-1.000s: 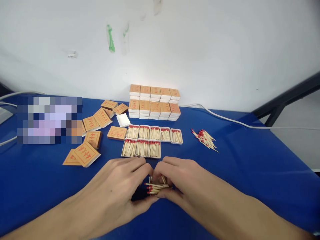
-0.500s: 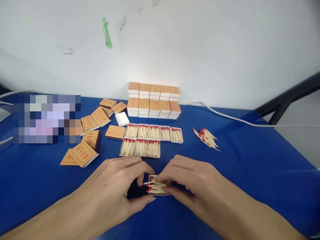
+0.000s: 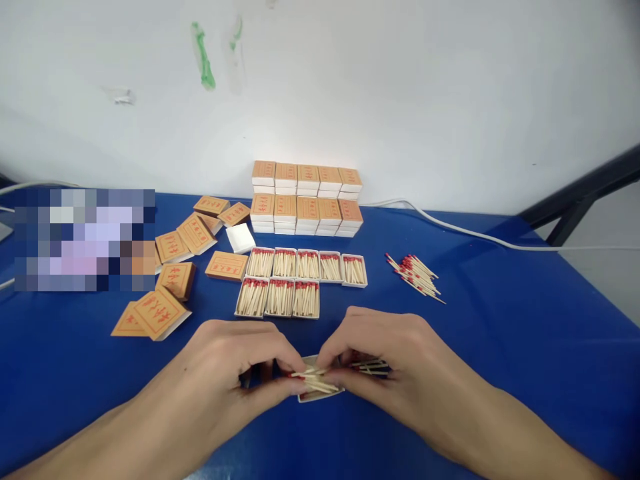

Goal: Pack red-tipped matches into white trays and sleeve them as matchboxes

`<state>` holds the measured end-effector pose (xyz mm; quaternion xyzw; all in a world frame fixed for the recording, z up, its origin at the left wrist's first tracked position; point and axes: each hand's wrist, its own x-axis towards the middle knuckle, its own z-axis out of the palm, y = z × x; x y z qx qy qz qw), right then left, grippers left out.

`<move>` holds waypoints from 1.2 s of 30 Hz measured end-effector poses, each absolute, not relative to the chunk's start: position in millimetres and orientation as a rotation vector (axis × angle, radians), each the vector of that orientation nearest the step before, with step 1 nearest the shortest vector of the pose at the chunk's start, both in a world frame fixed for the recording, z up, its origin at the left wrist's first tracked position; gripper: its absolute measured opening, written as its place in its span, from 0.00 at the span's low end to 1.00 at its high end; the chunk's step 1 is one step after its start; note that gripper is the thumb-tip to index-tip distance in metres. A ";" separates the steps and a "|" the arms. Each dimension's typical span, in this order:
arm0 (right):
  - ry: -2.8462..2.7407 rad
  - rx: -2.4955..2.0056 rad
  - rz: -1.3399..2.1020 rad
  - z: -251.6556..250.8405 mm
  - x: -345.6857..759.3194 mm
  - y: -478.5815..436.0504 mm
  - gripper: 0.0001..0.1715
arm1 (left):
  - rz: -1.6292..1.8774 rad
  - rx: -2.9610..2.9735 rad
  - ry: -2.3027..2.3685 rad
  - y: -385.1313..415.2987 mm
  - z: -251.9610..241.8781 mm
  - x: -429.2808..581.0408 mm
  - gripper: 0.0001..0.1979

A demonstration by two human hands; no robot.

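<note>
In front of me a small white matchbox tray [image 3: 313, 399] rests on the blue table, a little askew. A bundle of red-tipped matches [image 3: 320, 381] lies over it, raised above its rim. My left hand [image 3: 235, 363] pinches the red-headed ends between thumb and fingers. On the other side, my right hand [image 3: 395, 353] is closed on the same bundle, its fingertips partly hiding the matches. More loose matches [image 3: 370, 367] show beneath the right palm. Just beyond my hands stand several open trays filled with matches [image 3: 293, 298], set in two rows.
Stacked orange-topped matchboxes [image 3: 307, 210] stand by the wall. Loose orange matchbox sleeves [image 3: 163, 313] lie at left, near a white tray piece [image 3: 240, 238]. A match pile [image 3: 414, 275] lies at right. A white cable [image 3: 465, 233] runs behind it. A blurred patch covers the far left.
Both hands have closed in on the matches, lifting the bundle above the tray. The left fingers, apart from the matches before, now pinch them. The tray has turned slightly.
</note>
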<state>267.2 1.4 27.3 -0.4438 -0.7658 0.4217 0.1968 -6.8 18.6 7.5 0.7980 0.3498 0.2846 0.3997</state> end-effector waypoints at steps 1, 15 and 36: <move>-2.123 -1.263 1.215 28.9 268.9 1.8 0.03 | 0.713 2.022 0.885 18.5 6.5 -6.5 0.05; -2.161 -1.385 1.285 30.0 286.8 -4.5 0.03 | 0.775 2.042 0.920 11.0 -3.3 -1.1 0.06; -2.315 -1.214 1.122 31.7 278.7 -2.8 0.04 | 0.705 2.237 1.015 3.8 2.9 -0.2 0.26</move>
